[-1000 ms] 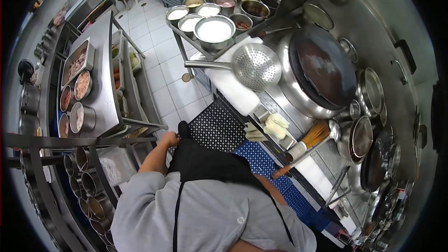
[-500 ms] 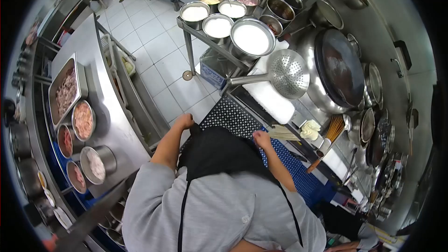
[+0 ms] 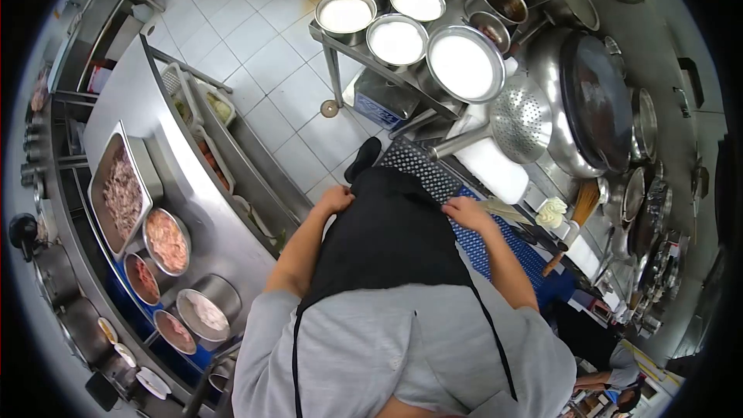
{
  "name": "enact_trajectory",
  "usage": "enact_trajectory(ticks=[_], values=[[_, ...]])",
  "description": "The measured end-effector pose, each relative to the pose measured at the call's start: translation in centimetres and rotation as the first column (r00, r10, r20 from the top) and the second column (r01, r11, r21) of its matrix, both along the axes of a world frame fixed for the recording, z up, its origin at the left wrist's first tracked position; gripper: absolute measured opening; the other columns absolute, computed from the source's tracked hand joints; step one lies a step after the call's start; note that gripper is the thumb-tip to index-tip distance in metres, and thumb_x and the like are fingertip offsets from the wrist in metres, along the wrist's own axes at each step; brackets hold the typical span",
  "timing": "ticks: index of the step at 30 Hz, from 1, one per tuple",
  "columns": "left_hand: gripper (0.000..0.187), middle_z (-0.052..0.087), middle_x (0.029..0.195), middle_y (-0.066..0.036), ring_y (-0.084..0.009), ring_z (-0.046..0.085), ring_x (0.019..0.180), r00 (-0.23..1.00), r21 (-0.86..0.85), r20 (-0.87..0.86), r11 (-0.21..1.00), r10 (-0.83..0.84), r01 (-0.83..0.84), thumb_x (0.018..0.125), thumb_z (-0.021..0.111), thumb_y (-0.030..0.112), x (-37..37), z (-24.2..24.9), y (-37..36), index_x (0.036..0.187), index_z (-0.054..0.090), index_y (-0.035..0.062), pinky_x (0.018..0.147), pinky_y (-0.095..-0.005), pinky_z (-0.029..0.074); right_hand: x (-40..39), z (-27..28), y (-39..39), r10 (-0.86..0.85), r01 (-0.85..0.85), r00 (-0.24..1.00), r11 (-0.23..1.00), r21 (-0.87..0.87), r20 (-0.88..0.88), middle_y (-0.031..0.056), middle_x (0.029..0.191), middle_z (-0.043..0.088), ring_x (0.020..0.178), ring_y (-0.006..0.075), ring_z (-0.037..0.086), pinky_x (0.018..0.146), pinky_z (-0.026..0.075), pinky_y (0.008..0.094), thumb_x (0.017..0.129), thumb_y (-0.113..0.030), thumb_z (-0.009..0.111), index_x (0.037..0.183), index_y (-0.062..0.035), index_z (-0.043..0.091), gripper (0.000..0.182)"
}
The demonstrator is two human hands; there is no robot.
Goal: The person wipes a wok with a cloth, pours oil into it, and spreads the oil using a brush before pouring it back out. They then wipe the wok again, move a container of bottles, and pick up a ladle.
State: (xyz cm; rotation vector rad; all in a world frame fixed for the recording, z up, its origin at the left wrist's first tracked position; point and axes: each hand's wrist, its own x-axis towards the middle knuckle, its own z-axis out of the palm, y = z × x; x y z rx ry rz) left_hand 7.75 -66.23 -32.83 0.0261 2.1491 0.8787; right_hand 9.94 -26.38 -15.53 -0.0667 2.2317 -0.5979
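Note:
My left hand (image 3: 336, 200) is closed on the left edge of the black apron (image 3: 387, 240) I wear, at about lap height. At the opposite edge, my right hand (image 3: 465, 212) pinches the same apron, its fingertips partly hidden by the cloth. The apron hangs fairly flat between both hands over a grey shirt (image 3: 371, 340). A black shoe (image 3: 363, 158) shows beyond its lower edge. To the right of my right hand lies a wooden-handled bamboo brush (image 3: 584, 205).
Steel pots of white contents (image 3: 464, 63) stand ahead, beside a perforated strainer (image 3: 522, 122) and a large wok (image 3: 596, 101). On the left steel counter (image 3: 209, 232) are a tray of meat (image 3: 121, 193) and several bowls. Another person (image 3: 619, 364) is at lower right.
The view has shifted, and the apron now lies straighter and more spread out. My right hand has come against the apron's edge; the shoe has come into view.

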Motion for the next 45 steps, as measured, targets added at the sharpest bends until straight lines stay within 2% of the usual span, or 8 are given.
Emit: enact_trajectory(ticks=[2,4,8,13,18,31,37,45], values=[[0.043,0.071,0.098,-0.026,-0.0416,0.069,0.099,0.995,-0.011,0.087,0.999,-0.048,0.049,0.084,0.061,0.039,-0.4,0.4,-1.7,0.099,0.075,0.0012,0.087,-0.0485,0.053,-2.4,6.0,-0.4,0.165,-0.166,0.986,0.986,0.022,0.011,0.0168,0.080,0.073,0.076,0.0349,0.072,0.073,0.056,0.0448,0.094,-0.040,0.062,0.086,-0.0042,0.076,0.039],[0.046,0.071,0.100,-0.027,-0.0424,0.068,0.101,0.994,-0.072,0.077,0.994,-0.081,0.087,0.084,0.060,0.041,-1.7,0.8,-4.4,0.099,0.074,0.0002,0.087,-0.0487,0.053,-6.8,13.5,-1.5,-0.068,0.075,0.945,0.997,-0.008,0.321,0.0107,0.067,0.071,0.059,0.0216,0.069,0.059,0.054,0.0360,0.092,-0.040,0.067,0.077,-0.0014,0.076,0.043],[0.045,0.071,0.103,-0.025,-0.0436,0.068,0.102,0.992,-0.236,0.066,0.965,-0.106,0.119,0.082,0.061,0.041,-4.8,-0.2,-12.7,0.100,0.075,0.0022,0.090,-0.0483,0.053,-12.7,21.2,0.5,-0.231,0.251,0.968,0.908,-0.336,0.101,0.0048,0.064,0.069,0.052,0.0081,0.060,0.050,0.047,0.0239,0.089,-0.030,0.075,0.075,-0.0002,0.076,0.033],[0.033,0.073,0.097,-0.022,-0.0399,0.070,0.096,1.000,-0.450,-0.024,0.893,-0.004,-0.008,0.080,0.066,0.031,-14.9,4.4,-19.6,0.095,0.076,0.0025,0.087,-0.0472,0.055,-17.6,23.8,3.0,-0.365,0.294,0.930,0.805,-0.515,-0.040,0.0060,0.070,0.072,0.061,0.0084,0.063,0.054,0.048,0.0238,0.088,-0.023,0.078,0.089,0.0017,0.078,0.024],[0.032,0.072,0.094,-0.023,-0.0417,0.069,0.096,0.940,-0.330,-0.272,0.897,0.209,-0.295,0.083,0.063,0.032,-24.9,6.0,-18.1,0.093,0.073,0.0022,0.085,-0.0493,0.054,-20.2,25.6,2.7,-0.426,0.251,0.886,0.774,-0.581,-0.185,0.0061,0.068,0.069,0.062,0.0074,0.060,0.056,0.046,0.0254,0.088,-0.018,0.078,0.089,0.0020,0.077,0.020],[0.036,0.073,0.102,-0.023,-0.0414,0.068,0.102,0.866,-0.171,-0.095,0.866,-0.490,0.471,0.087,0.067,0.034,-44.2,-1.4,-17.8,0.104,0.072,0.0031,0.091,-0.0489,0.054,-25.5,26.8,-9.2,-0.806,0.566,0.570,0.528,-0.633,-0.163,0.0094,0.075,0.072,0.067,0.0123,0.065,0.061,0.048,0.0264,0.088,-0.014,0.074,0.094,0.0046,0.077,0.020],[0.030,0.073,0.104,-0.023,-0.0402,0.069,0.102,0.898,-0.153,-0.124,0.902,-0.423,0.404,0.084,0.066,0.029,-57.3,-0.6,-21.9,0.098,0.075,0.0043,0.092,-0.0478,0.054,-29.7,26.9,-20.4,-0.950,0.814,0.312,0.273,-0.512,-0.010,0.0076,0.079,0.074,0.067,0.0090,0.064,0.060,0.050,0.0231,0.094,-0.022,0.072,0.098,0.0043,0.077,0.027],[0.033,0.072,0.104,-0.024,-0.0399,0.069,0.103,0.794,-0.390,-0.121,0.765,-0.595,0.513,0.081,0.063,0.027,-68.6,-0.7,-24.1,0.101,0.074,0.0044,0.092,-0.0487,0.054,-28.4,28.2,-25.8,-0.983,0.871,0.131,0.175,-0.459,-0.125,0.0073,0.078,0.073,0.066,0.0094,0.062,0.060,0.050,0.0245,0.093,-0.021,0.073,0.098,0.0043,0.077,0.027]])
